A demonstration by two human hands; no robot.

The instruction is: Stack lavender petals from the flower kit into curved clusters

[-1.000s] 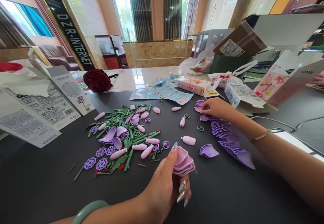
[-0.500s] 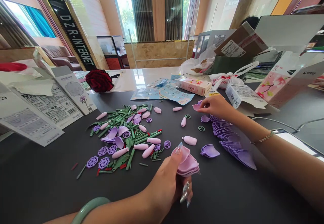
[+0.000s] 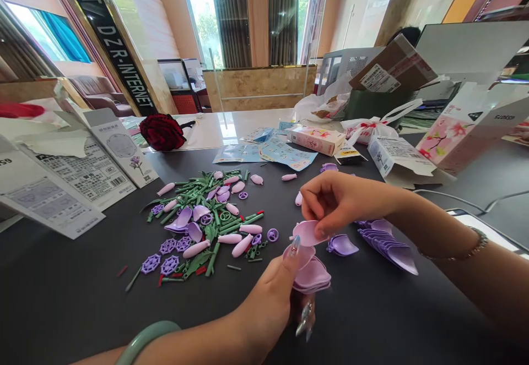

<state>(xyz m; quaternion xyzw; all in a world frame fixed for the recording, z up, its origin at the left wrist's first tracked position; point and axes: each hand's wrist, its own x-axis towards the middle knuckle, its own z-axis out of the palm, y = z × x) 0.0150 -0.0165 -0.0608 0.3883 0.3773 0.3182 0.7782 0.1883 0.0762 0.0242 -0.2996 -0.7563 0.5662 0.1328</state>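
Right hand [image 3: 343,205] had its fingers pinched tight on a pink petal [image 3: 306,233], while the left hand [image 3: 264,304], down at 6 o'clock, clutched a little petal stack [image 3: 312,276].

A: Where does this view look from?
B: From the person's head, facing forward and down across the dark tabletop [image 3: 82,304].
A: How near is it?
B: Close: the left hand [image 3: 268,304] and right hand [image 3: 343,202] fill the lower middle, with windows [image 3: 202,18] beyond the tabletop's far edge.
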